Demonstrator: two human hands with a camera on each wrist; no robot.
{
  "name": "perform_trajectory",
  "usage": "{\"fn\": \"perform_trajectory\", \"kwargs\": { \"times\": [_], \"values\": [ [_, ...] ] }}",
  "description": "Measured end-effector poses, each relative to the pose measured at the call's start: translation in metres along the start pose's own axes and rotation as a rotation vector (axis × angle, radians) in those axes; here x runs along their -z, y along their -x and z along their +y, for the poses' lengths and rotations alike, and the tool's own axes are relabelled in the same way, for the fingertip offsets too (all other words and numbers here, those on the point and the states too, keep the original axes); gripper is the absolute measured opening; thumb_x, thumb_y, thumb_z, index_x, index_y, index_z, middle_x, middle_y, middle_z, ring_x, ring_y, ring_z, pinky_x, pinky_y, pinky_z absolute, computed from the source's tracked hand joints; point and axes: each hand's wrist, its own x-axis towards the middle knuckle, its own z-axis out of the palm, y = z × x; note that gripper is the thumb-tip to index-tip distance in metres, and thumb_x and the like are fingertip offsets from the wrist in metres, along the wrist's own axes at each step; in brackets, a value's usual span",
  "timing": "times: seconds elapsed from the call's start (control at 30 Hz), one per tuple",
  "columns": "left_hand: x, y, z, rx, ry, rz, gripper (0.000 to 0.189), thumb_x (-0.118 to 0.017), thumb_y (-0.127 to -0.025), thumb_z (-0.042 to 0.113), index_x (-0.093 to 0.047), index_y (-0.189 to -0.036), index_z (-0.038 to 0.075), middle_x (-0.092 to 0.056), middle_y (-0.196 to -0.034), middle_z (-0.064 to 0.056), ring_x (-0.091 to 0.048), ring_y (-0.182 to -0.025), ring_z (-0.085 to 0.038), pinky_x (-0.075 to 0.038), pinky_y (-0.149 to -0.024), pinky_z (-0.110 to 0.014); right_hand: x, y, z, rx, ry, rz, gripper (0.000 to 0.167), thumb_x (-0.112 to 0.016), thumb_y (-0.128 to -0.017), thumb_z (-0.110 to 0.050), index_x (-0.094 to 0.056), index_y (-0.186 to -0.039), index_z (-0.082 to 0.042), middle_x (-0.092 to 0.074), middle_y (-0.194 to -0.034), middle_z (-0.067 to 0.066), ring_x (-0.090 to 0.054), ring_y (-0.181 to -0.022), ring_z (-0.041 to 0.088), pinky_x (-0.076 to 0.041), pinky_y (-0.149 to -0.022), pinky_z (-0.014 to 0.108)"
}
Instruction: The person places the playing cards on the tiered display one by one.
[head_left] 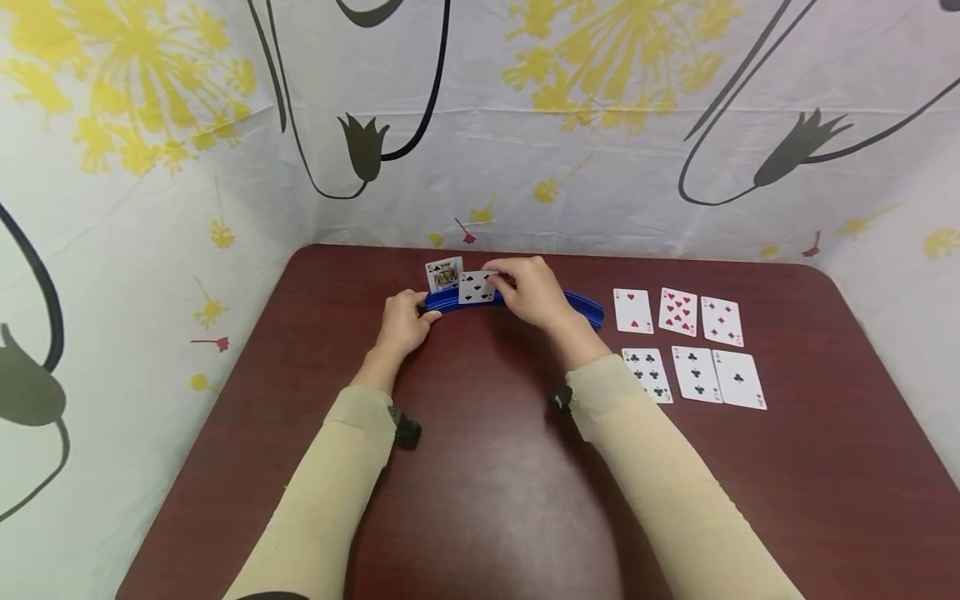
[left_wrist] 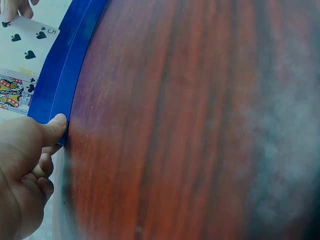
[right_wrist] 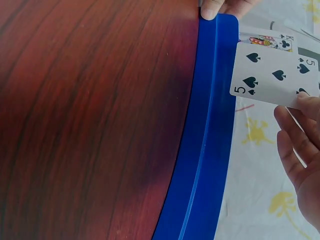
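Note:
A curved blue card holder (head_left: 581,307) lies near the far side of the table. My left hand (head_left: 403,325) grips its left end, with the thumb (left_wrist: 59,122) on the front edge. The king of clubs (head_left: 444,273) stands upright in the holder close to that hand. Between thumb and fingers, my right hand (head_left: 534,292) pinches the five of spades (right_wrist: 270,75) by its top corner. The lower edge of this card overlaps the holder in the head view, just right of the king and partly in front of it in the right wrist view.
Right of the holder, two rows of face-up cards lie on the brown table (head_left: 480,500). The far row has a two of hearts (head_left: 633,312), another heart card (head_left: 678,312) and a diamond card (head_left: 722,321); clubs, including an ace (head_left: 739,379), form the near row. Patterned cloth (head_left: 480,150) hangs behind.

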Motion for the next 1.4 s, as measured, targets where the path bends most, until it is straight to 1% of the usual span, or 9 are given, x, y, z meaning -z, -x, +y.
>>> {"fn": "perform_trajectory", "kwargs": {
  "times": [0.17, 0.3, 0.47, 0.63, 0.93, 1.03, 1.27, 1.33, 1.4],
  "values": [
    [0.001, -0.001, -0.001, 0.004, -0.012, -0.002, 0.041, -0.072, -0.096, 0.019, -0.066, -0.131, -0.002, -0.067, -0.111, -0.018, -0.06, -0.11, -0.034, -0.048, -0.103, -0.044, -0.006, -0.003, -0.002, 0.001, 0.002, -0.004, 0.019, -0.067, -0.099, -0.008, -0.077, -0.114, -0.003, -0.076, -0.104, 0.012, -0.069, -0.08, 0.021, -0.055, -0.072, 0.039],
    [0.001, 0.0, 0.001, 0.005, -0.024, -0.004, 0.043, -0.073, -0.096, 0.019, -0.066, -0.132, -0.003, -0.067, -0.115, -0.019, -0.059, -0.114, -0.036, -0.047, -0.104, -0.044, -0.011, -0.005, -0.004, -0.012, 0.009, -0.015, 0.02, -0.066, -0.099, -0.009, -0.076, -0.116, -0.004, -0.076, -0.108, 0.011, -0.07, -0.085, 0.021, -0.056, -0.075, 0.039],
    [0.001, -0.001, 0.001, -0.001, -0.02, -0.004, 0.041, -0.073, -0.095, 0.018, -0.067, -0.13, -0.002, -0.068, -0.112, -0.017, -0.062, -0.109, -0.033, -0.05, -0.1, -0.043, -0.018, -0.008, -0.006, -0.01, 0.009, -0.01, 0.021, -0.065, -0.1, -0.01, -0.077, -0.117, -0.006, -0.075, -0.11, 0.011, -0.071, -0.089, 0.022, -0.056, -0.078, 0.04],
    [0.0, -0.002, -0.001, -0.005, -0.015, -0.001, 0.04, -0.074, -0.095, 0.018, -0.068, -0.13, -0.001, -0.067, -0.11, -0.016, -0.061, -0.108, -0.034, -0.049, -0.1, -0.044, -0.025, -0.012, -0.007, -0.003, 0.0, -0.017, 0.021, -0.066, -0.1, -0.01, -0.077, -0.118, -0.006, -0.075, -0.112, 0.011, -0.071, -0.089, 0.021, -0.056, -0.077, 0.038],
    [0.0, -0.001, -0.001, 0.02, 0.015, -0.004, 0.04, -0.073, -0.096, 0.016, -0.067, -0.132, 0.0, -0.066, -0.11, -0.015, -0.062, -0.103, -0.029, -0.054, -0.091, -0.04, -0.035, -0.015, -0.009, -0.03, 0.004, -0.04, 0.022, -0.066, -0.1, -0.01, -0.076, -0.119, -0.007, -0.074, -0.116, 0.012, -0.072, -0.09, 0.021, -0.057, -0.077, 0.038],
    [0.001, -0.001, 0.0, 0.018, 0.017, -0.001, 0.039, -0.072, -0.096, 0.016, -0.067, -0.131, 0.0, -0.067, -0.11, -0.015, -0.062, -0.105, -0.029, -0.053, -0.093, -0.041, -0.038, -0.017, -0.009, -0.024, 0.015, -0.048, 0.022, -0.065, -0.1, -0.009, -0.076, -0.119, -0.007, -0.074, -0.114, 0.012, -0.072, -0.088, 0.021, -0.057, -0.076, 0.038],
    [0.0, 0.0, 0.001, 0.02, 0.014, -0.004, 0.04, -0.073, -0.096, 0.015, -0.066, -0.132, 0.0, -0.067, -0.111, -0.015, -0.059, -0.112, -0.034, -0.048, -0.101, -0.044, -0.04, -0.018, -0.009, -0.024, 0.023, -0.066, 0.023, -0.063, -0.101, -0.009, -0.077, -0.119, -0.009, -0.075, -0.11, 0.011, -0.069, -0.082, 0.02, -0.055, -0.073, 0.036],
    [0.0, 0.0, 0.001, 0.021, 0.014, -0.003, 0.04, -0.073, -0.096, 0.015, -0.067, -0.132, 0.0, -0.067, -0.111, -0.015, -0.059, -0.112, -0.034, -0.048, -0.101, -0.044, -0.04, -0.018, -0.01, -0.022, 0.02, -0.07, 0.023, -0.062, -0.102, -0.009, -0.077, -0.12, -0.009, -0.075, -0.109, 0.011, -0.069, -0.081, 0.02, -0.055, -0.072, 0.036],
    [0.0, 0.0, 0.001, 0.022, 0.018, -0.001, 0.04, -0.073, -0.095, 0.015, -0.067, -0.132, 0.0, -0.066, -0.11, -0.015, -0.06, -0.109, -0.033, -0.05, -0.098, -0.043, -0.04, -0.019, -0.01, -0.016, 0.015, -0.074, 0.023, -0.062, -0.102, -0.009, -0.076, -0.12, -0.009, -0.075, -0.108, 0.011, -0.069, -0.08, 0.02, -0.055, -0.072, 0.035]
  ]
}}
